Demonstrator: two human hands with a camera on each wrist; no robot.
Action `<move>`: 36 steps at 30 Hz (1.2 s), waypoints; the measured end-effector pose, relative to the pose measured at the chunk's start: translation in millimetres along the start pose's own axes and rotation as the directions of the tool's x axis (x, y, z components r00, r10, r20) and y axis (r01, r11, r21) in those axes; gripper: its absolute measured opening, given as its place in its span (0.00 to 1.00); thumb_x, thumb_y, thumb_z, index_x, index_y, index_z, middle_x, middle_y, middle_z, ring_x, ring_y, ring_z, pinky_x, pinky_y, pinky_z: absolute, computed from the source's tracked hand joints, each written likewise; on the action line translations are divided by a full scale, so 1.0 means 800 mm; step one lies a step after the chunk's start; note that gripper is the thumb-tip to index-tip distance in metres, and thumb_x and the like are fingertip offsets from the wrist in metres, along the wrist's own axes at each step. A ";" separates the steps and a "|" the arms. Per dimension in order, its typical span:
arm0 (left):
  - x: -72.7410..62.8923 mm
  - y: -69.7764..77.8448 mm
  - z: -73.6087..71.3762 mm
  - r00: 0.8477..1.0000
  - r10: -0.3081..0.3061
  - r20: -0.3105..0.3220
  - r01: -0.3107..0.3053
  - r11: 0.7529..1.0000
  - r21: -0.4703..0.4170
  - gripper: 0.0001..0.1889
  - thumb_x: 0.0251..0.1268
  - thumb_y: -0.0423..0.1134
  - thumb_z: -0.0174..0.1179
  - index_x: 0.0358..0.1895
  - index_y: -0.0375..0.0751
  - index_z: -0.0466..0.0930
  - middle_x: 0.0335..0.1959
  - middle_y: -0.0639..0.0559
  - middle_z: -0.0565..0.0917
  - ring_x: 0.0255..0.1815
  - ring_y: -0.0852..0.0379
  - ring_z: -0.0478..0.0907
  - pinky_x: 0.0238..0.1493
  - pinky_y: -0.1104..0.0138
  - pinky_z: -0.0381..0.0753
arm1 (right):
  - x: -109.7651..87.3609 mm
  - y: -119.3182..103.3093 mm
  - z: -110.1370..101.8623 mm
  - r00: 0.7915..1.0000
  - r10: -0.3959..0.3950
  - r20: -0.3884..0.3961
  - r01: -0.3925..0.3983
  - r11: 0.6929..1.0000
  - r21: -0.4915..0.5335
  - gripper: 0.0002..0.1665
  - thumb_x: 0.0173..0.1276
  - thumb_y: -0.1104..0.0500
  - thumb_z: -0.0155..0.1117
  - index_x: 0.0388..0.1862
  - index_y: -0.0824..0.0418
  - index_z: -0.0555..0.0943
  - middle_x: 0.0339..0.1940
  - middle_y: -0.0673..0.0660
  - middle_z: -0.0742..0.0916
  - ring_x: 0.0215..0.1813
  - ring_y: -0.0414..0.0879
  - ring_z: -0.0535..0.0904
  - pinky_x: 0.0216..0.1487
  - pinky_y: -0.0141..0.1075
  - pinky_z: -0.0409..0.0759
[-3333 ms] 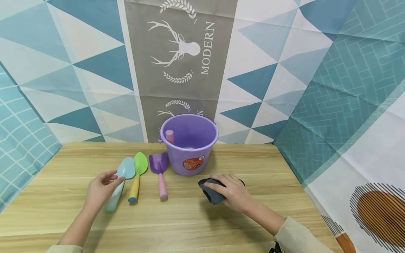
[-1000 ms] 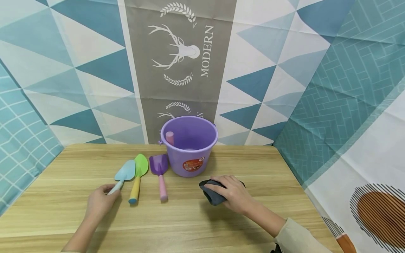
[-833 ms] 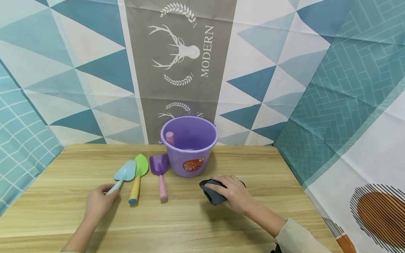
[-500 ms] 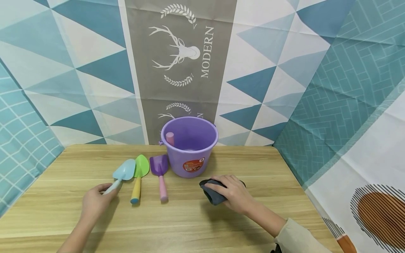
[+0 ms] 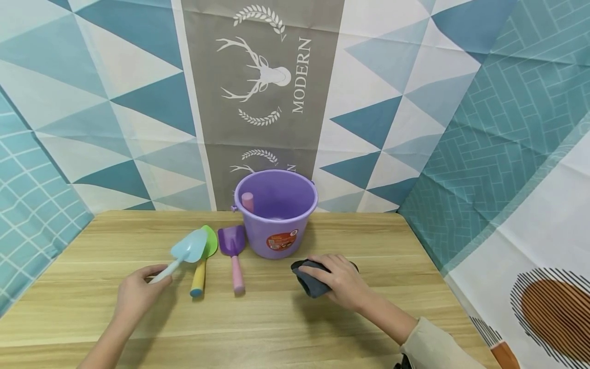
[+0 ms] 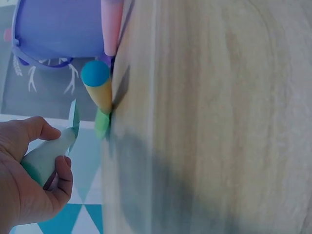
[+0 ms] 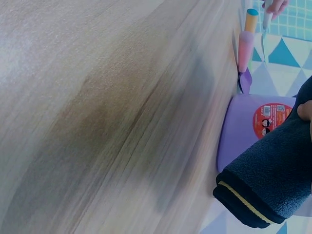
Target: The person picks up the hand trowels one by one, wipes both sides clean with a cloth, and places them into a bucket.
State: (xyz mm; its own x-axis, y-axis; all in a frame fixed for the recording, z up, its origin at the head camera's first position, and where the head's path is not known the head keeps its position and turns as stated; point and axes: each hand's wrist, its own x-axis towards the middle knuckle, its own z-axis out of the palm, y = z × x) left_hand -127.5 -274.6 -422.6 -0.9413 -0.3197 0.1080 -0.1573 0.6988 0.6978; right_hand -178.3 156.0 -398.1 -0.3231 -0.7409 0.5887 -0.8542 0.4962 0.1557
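My left hand [image 5: 140,293] pinches the pale handle of a light blue toy shovel [image 5: 191,246]. The left wrist view shows thumb and fingers round that handle [image 6: 48,153], with the blade edge-on and off the table. The shovel's blade partly covers a green toy shovel with a yellow handle [image 5: 198,279]. Beside it lies a purple toy shovel [image 5: 232,240] with a pink handle. My right hand [image 5: 342,281] grips a folded dark blue-grey cloth [image 5: 313,282], seen large in the right wrist view as a towel [image 7: 273,170] with a yellow edge stripe.
A purple bucket [image 5: 276,225] with a red label stands at the table's back, a pink handle [image 5: 247,201] showing inside it. The wooden table [image 5: 258,328] meets patterned cloth hangings [image 5: 369,154] behind and at both sides.
My left hand has gone from above the light blue shovel to gripping its handle. The shovel has risen, its blade shifting right over the green one. The right hand stays in place with the cloth.
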 end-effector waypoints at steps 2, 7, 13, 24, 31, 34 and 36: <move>-0.003 0.004 -0.002 1.000 0.015 0.016 -0.015 1.000 0.001 0.23 0.57 0.43 0.62 0.53 0.32 0.77 0.46 0.33 0.82 0.26 0.64 0.71 0.22 0.71 0.70 | 0.001 0.000 0.000 1.000 0.000 -0.004 0.000 1.000 0.003 0.38 0.46 0.61 0.74 0.59 0.47 0.75 0.55 0.55 0.80 0.50 0.49 0.78 0.48 0.43 0.78; -0.009 0.015 -0.006 0.997 0.046 0.064 -0.045 0.999 -0.015 0.23 0.58 0.43 0.62 0.54 0.34 0.77 0.47 0.35 0.82 0.26 0.66 0.71 0.21 0.70 0.70 | 0.003 0.000 -0.003 1.000 0.007 0.002 -0.007 1.000 0.012 0.38 0.46 0.61 0.75 0.59 0.46 0.75 0.55 0.54 0.80 0.50 0.49 0.78 0.48 0.43 0.78; -0.013 0.027 -0.008 0.993 0.064 0.095 -0.061 0.998 -0.035 0.22 0.58 0.43 0.62 0.54 0.36 0.78 0.47 0.38 0.82 0.27 0.66 0.70 0.23 0.71 0.70 | 0.004 0.001 -0.005 1.000 0.006 0.005 -0.006 1.000 0.018 0.40 0.44 0.63 0.75 0.60 0.47 0.75 0.55 0.55 0.80 0.51 0.50 0.78 0.48 0.44 0.78; -0.021 0.045 -0.011 0.986 0.098 0.132 -0.095 0.995 -0.033 0.21 0.56 0.42 0.64 0.53 0.38 0.79 0.43 0.40 0.83 0.27 0.64 0.71 0.22 0.70 0.71 | 0.007 0.000 -0.008 1.000 0.025 0.011 -0.025 0.999 0.020 0.40 0.43 0.63 0.77 0.58 0.46 0.76 0.55 0.55 0.80 0.51 0.49 0.78 0.49 0.43 0.78; -0.028 0.057 -0.012 0.980 0.125 0.157 -0.125 0.992 -0.014 0.19 0.54 0.41 0.65 0.51 0.40 0.81 0.45 0.39 0.82 0.34 0.57 0.74 0.25 0.70 0.71 | 0.008 0.002 -0.006 1.000 0.001 -0.010 -0.001 1.000 0.011 0.42 0.41 0.62 0.78 0.58 0.48 0.76 0.54 0.56 0.81 0.50 0.50 0.79 0.48 0.44 0.79; -0.032 0.063 -0.012 0.976 0.136 0.172 -0.135 0.991 -0.015 0.18 0.54 0.41 0.65 0.50 0.42 0.81 0.45 0.39 0.82 0.36 0.55 0.74 0.26 0.70 0.71 | 0.008 0.001 -0.006 1.000 0.000 -0.013 0.001 1.000 0.009 0.41 0.41 0.63 0.78 0.58 0.48 0.76 0.54 0.56 0.81 0.49 0.50 0.79 0.47 0.44 0.79; -0.035 0.066 -0.011 0.973 0.144 0.180 -0.142 0.990 -0.025 0.17 0.54 0.41 0.65 0.49 0.43 0.82 0.44 0.41 0.83 0.34 0.55 0.74 0.25 0.70 0.71 | 0.008 0.001 -0.007 1.000 0.005 -0.009 -0.005 1.000 0.010 0.40 0.42 0.63 0.77 0.58 0.48 0.76 0.54 0.56 0.81 0.50 0.50 0.79 0.47 0.43 0.79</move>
State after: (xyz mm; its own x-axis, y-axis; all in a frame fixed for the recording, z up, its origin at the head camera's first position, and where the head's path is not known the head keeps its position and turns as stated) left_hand -107.0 -234.7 -382.2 -0.9924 -0.0952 0.0776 -0.0149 0.7208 0.6930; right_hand -178.7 153.8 -389.8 -0.3234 -0.7343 0.5969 -0.8568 0.4949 0.1446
